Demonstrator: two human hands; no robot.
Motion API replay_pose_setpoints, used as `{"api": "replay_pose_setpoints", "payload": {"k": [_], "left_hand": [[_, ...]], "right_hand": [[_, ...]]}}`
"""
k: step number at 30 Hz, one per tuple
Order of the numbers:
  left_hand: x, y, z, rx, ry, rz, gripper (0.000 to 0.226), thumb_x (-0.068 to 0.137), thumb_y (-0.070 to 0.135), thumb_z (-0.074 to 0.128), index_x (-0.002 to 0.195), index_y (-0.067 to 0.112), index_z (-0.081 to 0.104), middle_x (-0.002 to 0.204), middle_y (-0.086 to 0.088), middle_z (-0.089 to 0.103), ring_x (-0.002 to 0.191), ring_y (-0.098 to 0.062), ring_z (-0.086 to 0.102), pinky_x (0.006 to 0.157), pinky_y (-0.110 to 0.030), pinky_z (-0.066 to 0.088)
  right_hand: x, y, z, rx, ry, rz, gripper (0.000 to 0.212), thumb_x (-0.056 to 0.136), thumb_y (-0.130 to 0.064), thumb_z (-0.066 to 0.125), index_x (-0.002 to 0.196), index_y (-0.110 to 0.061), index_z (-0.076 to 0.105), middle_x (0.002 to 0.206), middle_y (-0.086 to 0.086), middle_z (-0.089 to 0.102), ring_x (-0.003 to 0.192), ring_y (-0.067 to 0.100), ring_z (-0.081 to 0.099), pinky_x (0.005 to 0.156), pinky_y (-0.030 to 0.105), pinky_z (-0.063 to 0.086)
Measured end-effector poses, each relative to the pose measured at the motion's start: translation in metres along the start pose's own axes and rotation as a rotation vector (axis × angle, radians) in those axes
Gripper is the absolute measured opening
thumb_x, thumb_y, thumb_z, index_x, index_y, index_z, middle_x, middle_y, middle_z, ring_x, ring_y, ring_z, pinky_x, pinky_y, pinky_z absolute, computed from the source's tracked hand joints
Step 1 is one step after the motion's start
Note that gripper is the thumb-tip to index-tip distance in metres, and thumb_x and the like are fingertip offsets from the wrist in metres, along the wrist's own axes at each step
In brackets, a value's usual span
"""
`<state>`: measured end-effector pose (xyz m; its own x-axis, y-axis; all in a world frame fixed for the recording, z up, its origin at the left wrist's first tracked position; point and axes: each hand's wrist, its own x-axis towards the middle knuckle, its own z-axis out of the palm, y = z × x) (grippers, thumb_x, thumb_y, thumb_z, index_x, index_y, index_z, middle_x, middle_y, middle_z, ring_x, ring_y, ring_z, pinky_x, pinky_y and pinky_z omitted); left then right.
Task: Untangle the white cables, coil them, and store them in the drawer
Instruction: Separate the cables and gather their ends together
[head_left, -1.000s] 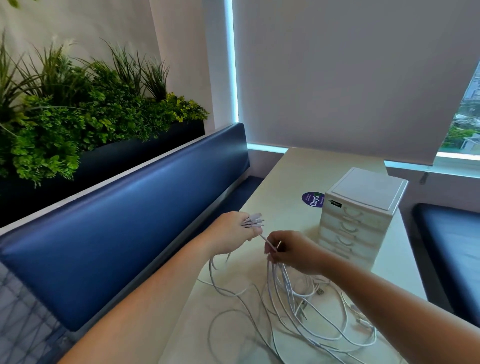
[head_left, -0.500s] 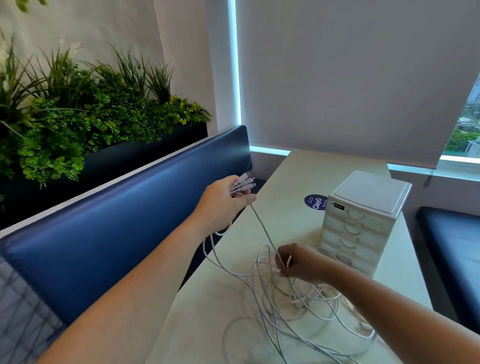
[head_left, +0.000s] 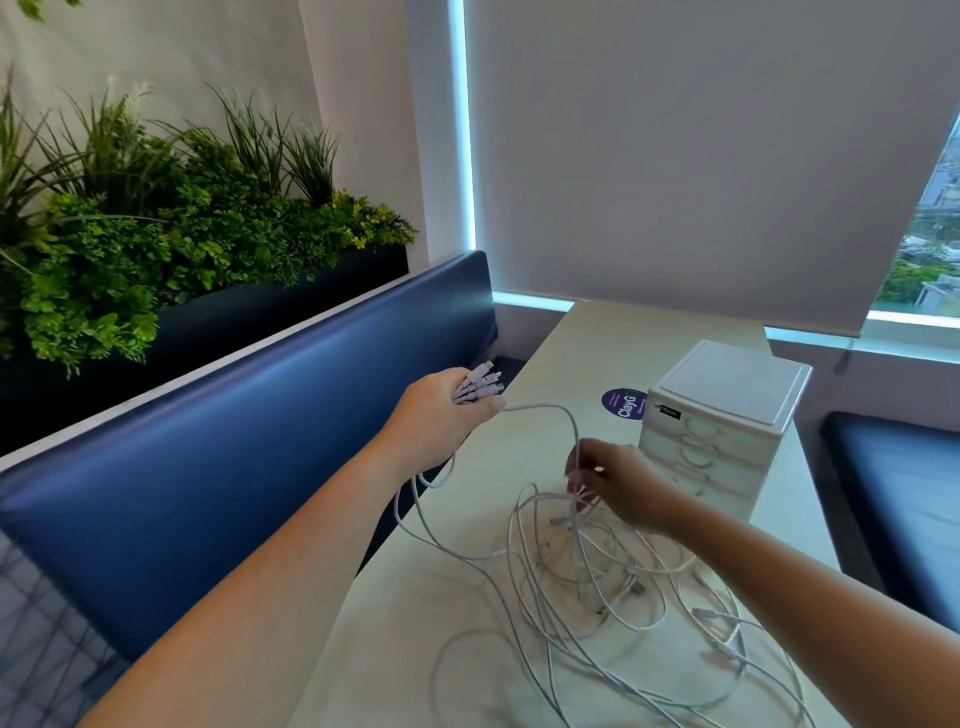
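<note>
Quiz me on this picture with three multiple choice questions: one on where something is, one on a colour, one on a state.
1. Where does the drawer unit stand?
A on the table
B on the windowsill
C on the floor

2. What colour is the bench?
A green
B blue
C red

3. The left hand is:
A open and empty
B gripping a bunch of plugs
C lying flat on the table

Answers:
1 A, it stands on the tabletop, beyond the right hand, which pinches a cable.
2 B, its backrest is dark blue.
3 B, its fingers curl round the plugs.
</note>
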<state>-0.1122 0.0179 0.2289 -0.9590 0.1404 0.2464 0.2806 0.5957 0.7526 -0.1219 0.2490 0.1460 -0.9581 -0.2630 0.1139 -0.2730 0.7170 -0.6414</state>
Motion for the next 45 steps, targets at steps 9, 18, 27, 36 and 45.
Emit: {"api": "replay_pose_setpoints", "payload": {"k": [9, 18, 27, 36, 45], "left_hand": [[-0.004, -0.012, -0.005, 0.08, -0.005, -0.124, 0.041, 0.094, 0.037, 0.061, 0.068, 0.014, 0.04, 0.063, 0.002, 0.039, 0.058, -0.014, 0.035, 0.055, -0.029, 0.026], [-0.001, -0.007, -0.016, 0.002, 0.12, -0.089, 0.028, 0.095, 0.036, 0.059, 0.078, 0.015, 0.056, 0.066, 0.006, 0.048, 0.061, -0.012, 0.042, 0.057, -0.027, 0.032], [0.009, 0.024, -0.046, -0.323, 0.3, 0.06, 0.018, 0.098, 0.03, 0.058, 0.102, 0.014, 0.064, 0.065, -0.004, 0.059, 0.058, -0.001, 0.041, 0.059, -0.034, 0.042], [0.013, 0.022, -0.069, -0.309, 0.397, 0.107, 0.018, 0.1, 0.031, 0.054, 0.082, 0.026, 0.054, 0.054, 0.014, 0.038, 0.049, -0.007, 0.032, 0.05, -0.025, 0.029], [0.011, 0.011, -0.053, -0.272, 0.308, -0.038, 0.022, 0.099, 0.033, 0.055, 0.078, 0.026, 0.054, 0.039, 0.021, 0.045, 0.036, 0.004, 0.042, 0.052, -0.022, 0.031]], "right_hand": [[0.014, -0.002, -0.033, 0.509, 0.315, 0.119, 0.015, 0.099, -0.009, 0.046, 0.085, -0.014, 0.049, 0.081, 0.008, 0.055, 0.077, 0.024, 0.071, 0.039, 0.022, 0.036], [0.015, -0.011, -0.062, -0.11, 0.119, 0.043, 0.013, 0.097, -0.019, 0.049, 0.086, -0.014, 0.053, 0.078, 0.002, 0.065, 0.067, 0.013, 0.068, 0.068, 0.029, 0.052], [0.011, 0.025, -0.024, -0.351, -0.175, 0.187, 0.025, 0.091, -0.005, 0.044, 0.075, -0.023, 0.051, 0.067, -0.007, 0.061, 0.063, 0.01, 0.057, 0.068, 0.027, 0.047], [-0.011, 0.076, 0.009, 0.105, -0.151, 0.402, 0.028, 0.099, -0.004, 0.039, 0.076, -0.012, 0.052, 0.057, 0.005, 0.058, 0.049, 0.015, 0.055, 0.052, 0.023, 0.044], [-0.009, 0.03, -0.035, 0.602, 0.234, 0.266, 0.017, 0.103, -0.02, 0.036, 0.1, -0.011, 0.05, 0.061, 0.007, 0.042, 0.051, 0.016, 0.043, 0.051, 0.025, 0.036]]}}
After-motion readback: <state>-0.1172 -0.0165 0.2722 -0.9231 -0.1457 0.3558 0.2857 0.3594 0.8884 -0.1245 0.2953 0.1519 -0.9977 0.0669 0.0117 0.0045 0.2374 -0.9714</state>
